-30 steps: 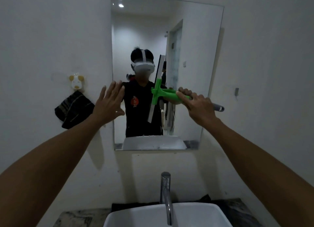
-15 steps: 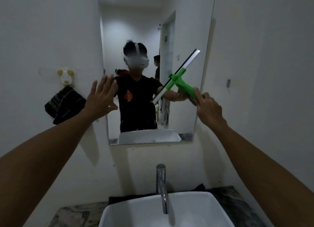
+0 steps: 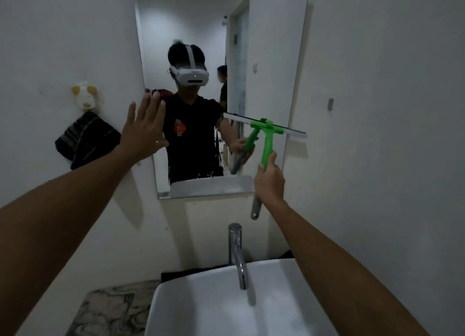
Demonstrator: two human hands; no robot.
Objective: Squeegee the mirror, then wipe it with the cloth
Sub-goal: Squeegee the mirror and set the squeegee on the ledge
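Squeegee (image 3: 267, 132) now turned level on mirror (image 3: 266, 59) | our right hand (image 3: 269, 182) grips handle, left hand (image 3: 143, 132) spread flat | downward pull next.

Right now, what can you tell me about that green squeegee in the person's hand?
The squeegee has a bright green plastic-looking handle and T-shaped head that clamps a long, pale blade strip. A grey shaft end sticks out below the fist. The right hand holds it by the handle, handle pointing down, blade on top, nearly level with its right end slightly lower. The blade lies at the mirror over its lower right part, its right tip past the mirror's edge. Its reflection shows beside it.
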